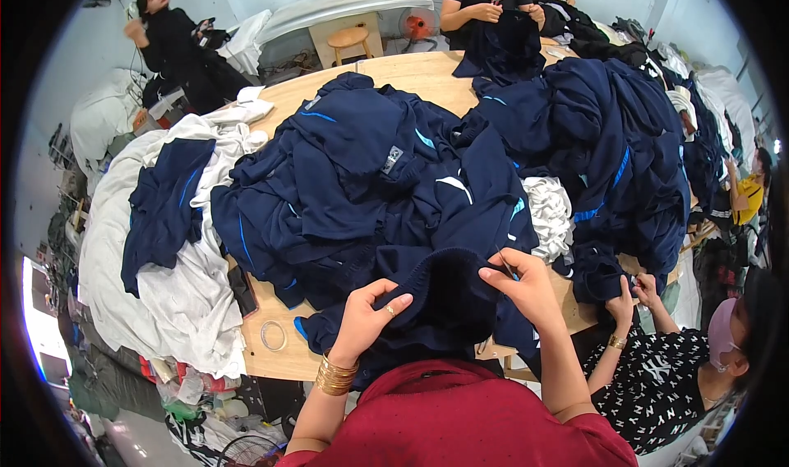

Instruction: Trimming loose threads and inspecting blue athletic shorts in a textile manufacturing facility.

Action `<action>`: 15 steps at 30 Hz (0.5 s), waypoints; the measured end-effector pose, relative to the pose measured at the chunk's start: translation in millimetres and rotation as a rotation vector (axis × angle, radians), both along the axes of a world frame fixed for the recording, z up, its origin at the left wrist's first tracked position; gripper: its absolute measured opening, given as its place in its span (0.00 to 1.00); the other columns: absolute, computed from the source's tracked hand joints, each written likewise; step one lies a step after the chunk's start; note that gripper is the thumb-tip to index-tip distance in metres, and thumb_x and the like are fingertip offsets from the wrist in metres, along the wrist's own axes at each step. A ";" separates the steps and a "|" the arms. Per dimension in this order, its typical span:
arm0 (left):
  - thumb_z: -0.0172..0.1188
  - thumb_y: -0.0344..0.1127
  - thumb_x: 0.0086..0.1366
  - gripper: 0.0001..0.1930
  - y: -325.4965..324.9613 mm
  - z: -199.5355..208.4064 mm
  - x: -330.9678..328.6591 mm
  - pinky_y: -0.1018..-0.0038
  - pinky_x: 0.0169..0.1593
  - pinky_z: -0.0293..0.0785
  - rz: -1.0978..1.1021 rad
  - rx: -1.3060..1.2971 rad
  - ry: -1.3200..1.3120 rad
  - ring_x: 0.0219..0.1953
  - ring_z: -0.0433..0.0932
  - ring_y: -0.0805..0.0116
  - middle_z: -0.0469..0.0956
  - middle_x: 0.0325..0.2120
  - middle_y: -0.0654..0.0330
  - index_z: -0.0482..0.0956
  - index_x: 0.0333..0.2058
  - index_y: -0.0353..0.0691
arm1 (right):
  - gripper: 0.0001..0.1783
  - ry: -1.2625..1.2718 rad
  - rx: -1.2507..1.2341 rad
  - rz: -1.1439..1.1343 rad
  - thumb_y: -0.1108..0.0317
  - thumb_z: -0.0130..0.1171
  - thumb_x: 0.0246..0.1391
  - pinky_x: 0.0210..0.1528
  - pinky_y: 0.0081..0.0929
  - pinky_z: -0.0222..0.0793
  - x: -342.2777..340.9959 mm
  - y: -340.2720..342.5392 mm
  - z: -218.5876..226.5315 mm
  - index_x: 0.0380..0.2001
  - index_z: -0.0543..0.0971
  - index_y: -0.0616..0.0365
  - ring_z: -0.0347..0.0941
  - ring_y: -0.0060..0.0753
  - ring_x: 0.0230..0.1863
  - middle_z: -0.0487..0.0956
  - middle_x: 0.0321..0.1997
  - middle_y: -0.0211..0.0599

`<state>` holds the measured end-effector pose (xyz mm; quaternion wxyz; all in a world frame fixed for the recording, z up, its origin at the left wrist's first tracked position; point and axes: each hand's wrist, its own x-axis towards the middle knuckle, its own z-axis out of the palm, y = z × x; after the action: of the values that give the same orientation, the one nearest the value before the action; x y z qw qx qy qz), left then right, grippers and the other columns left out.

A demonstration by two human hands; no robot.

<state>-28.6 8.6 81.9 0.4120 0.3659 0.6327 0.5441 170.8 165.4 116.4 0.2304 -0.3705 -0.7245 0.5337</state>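
At table point(411, 73) near edge: navy garment point(444, 299) bunched up, held by both hands. Left hand point(370, 315) closed on the fabric from the left, fingers curled over the fold, ring showing, gold bangles point(335, 377) at the wrist. Right hand point(522, 282) pinching the garment's upper edge, thumb and fingertips together on the cloth; something thin and dark sits at the fingertips, can't tell what.

Just behind the garment: big heap of navy shirts point(370, 179) with blue trim, covering the table middle. Second navy heap point(608, 147) to the right of it, white cloth point(549, 212) wedged between the two. Left of the garment, on bare wood: tape ring point(274, 335). Off the table's left edge: white fabric pile point(164, 286) with one navy shirt point(160, 208) lying on it.

Right of the garment: co-worker in black patterned top and pink mask, hand point(625, 303) on navy cloth at the table edge. Far side of the table: another person holding a dark garment point(501, 48) up with both hands. Far left: a person in black, seated, away from the table.
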 end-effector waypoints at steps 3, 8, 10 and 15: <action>0.63 0.35 0.58 0.10 -1.8 -1.7 -1.0 0.87 0.30 0.62 0.007 -0.004 -0.005 0.25 0.66 0.85 0.72 0.20 0.71 0.77 0.29 0.32 | 0.14 0.003 -0.003 0.001 0.65 0.63 0.47 0.26 0.18 0.56 -0.9 -0.7 1.0 0.24 0.71 0.64 0.56 0.15 0.23 0.64 0.17 0.27; 0.62 0.33 0.58 0.08 -2.9 2.6 -5.6 0.86 0.30 0.61 0.034 -0.003 0.010 0.25 0.65 0.86 0.71 0.20 0.72 0.76 0.28 0.33 | 0.13 -0.011 0.015 -0.018 0.66 0.63 0.47 0.25 0.18 0.55 1.9 0.3 6.1 0.24 0.73 0.64 0.56 0.14 0.23 0.64 0.17 0.26; 0.62 0.33 0.58 0.08 -6.9 4.8 -11.1 0.86 0.30 0.61 0.022 0.000 -0.066 0.25 0.65 0.86 0.72 0.21 0.72 0.76 0.27 0.33 | 0.12 -0.016 0.000 -0.020 0.66 0.63 0.47 0.25 0.18 0.54 3.5 2.2 8.8 0.25 0.73 0.64 0.56 0.14 0.23 0.63 0.17 0.25; 0.62 0.29 0.57 0.06 -11.0 20.5 -16.1 0.87 0.32 0.63 -0.006 0.015 -0.184 0.26 0.67 0.85 0.73 0.22 0.70 0.76 0.26 0.33 | 0.12 0.005 0.012 -0.017 0.66 0.63 0.48 0.24 0.17 0.53 3.8 2.7 8.7 0.24 0.73 0.64 0.55 0.13 0.23 0.63 0.16 0.24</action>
<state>-44.7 -2.5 102.4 0.4673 0.3195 0.5871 0.5787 174.6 168.1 125.1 0.2391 -0.3738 -0.7240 0.5281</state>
